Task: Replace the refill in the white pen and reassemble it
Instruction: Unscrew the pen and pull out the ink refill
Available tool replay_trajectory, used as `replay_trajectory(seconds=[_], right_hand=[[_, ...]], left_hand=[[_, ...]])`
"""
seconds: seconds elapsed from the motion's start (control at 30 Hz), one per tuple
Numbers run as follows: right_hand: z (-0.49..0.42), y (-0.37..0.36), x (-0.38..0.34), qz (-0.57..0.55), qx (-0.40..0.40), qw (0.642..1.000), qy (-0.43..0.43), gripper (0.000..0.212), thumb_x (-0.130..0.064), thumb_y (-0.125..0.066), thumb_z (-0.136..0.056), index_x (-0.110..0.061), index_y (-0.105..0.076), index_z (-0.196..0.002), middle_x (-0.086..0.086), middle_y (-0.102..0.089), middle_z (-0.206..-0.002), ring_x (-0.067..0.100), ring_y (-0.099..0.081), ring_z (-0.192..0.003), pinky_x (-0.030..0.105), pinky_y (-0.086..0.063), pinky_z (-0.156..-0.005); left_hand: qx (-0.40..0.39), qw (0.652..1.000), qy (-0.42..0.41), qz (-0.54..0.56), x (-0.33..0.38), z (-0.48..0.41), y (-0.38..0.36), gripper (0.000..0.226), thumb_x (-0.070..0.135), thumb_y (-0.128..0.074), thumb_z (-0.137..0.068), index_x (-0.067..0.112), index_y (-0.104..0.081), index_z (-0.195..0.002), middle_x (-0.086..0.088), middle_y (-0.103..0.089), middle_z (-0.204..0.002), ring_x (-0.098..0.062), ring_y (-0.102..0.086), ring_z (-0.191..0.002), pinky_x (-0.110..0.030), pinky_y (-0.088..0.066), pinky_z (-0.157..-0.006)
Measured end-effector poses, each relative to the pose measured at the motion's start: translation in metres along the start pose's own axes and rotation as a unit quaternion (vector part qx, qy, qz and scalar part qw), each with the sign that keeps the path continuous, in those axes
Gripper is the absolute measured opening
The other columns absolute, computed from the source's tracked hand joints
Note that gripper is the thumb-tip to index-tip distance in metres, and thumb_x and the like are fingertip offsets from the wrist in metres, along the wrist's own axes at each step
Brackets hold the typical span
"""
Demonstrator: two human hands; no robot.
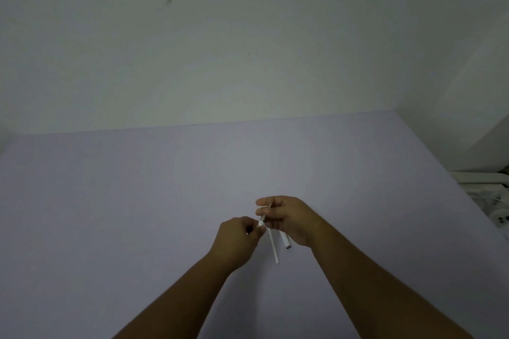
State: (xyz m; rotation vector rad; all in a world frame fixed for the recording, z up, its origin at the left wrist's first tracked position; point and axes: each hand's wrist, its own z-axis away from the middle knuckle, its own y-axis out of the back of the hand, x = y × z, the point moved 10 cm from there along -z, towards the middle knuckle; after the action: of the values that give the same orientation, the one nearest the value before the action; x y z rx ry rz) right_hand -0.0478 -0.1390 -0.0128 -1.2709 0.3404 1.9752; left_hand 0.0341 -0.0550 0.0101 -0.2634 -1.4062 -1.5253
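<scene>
Pen is apart, so you're mid-task: your right hand is closed around the white barrel and pinches the thin refill, which hangs down over the lavender counter. Your left hand pinches a small white tip piece at the refill's upper end. I can't tell old refill from new; seating it and closing the barrel look still to do.
</scene>
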Motion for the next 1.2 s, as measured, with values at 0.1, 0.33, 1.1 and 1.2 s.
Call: replay_trajectory(seconds=[0.1,0.33,1.1,1.2], right_hand=[[0.001,0.006,0.006,0.067,0.042,0.996,-0.035,0.017,-0.02,-0.069,-0.083,-0.004,-0.063,-0.084,0.008,-0.059,-0.072,0.015,-0.053,-0.064,0.026,-0.047,-0.063],[0.001,0.004,0.004,0.023,0.019,0.999,-0.029,0.013,-0.01,-0.065,-0.085,-0.003,-0.065,-0.095,0.011,-0.066,-0.088,0.017,-0.061,-0.076,0.026,-0.05,-0.071],[0.004,0.011,0.001,0.1,0.077,0.992,-0.011,0.008,-0.018,-0.07,-0.082,-0.01,-0.067,-0.084,0.004,-0.062,-0.075,0.016,-0.055,-0.072,0.028,-0.048,-0.07],[0.001,0.008,0.001,0.041,0.049,0.998,0.002,0.016,-0.002,-0.063,-0.082,-0.014,-0.068,-0.091,0.008,-0.068,-0.088,0.02,-0.062,-0.085,0.025,-0.05,-0.072]], left_hand=[[0.01,1.0,-0.005,-0.015,0.002,-0.001,0.003,0.029,0.032,-0.054,-0.091,0.008,-0.069,-0.098,-0.013,-0.073,-0.087,-0.026,-0.068,-0.078,-0.033,-0.053,-0.072],[0.018,1.0,-0.004,-0.023,0.001,0.001,0.005,0.028,0.032,-0.054,-0.091,0.008,-0.069,-0.097,-0.012,-0.073,-0.086,-0.026,-0.068,-0.078,-0.034,-0.054,-0.075],[0.032,0.998,-0.017,-0.045,0.007,0.003,0.005,0.029,0.031,-0.054,-0.091,0.006,-0.07,-0.093,-0.015,-0.072,-0.084,-0.024,-0.064,-0.074,-0.028,-0.047,-0.068],[0.038,0.998,-0.021,-0.05,0.008,0.003,0.006,0.028,0.03,-0.054,-0.091,0.007,-0.07,-0.094,-0.013,-0.072,-0.085,-0.021,-0.062,-0.071,-0.028,-0.045,-0.067]])
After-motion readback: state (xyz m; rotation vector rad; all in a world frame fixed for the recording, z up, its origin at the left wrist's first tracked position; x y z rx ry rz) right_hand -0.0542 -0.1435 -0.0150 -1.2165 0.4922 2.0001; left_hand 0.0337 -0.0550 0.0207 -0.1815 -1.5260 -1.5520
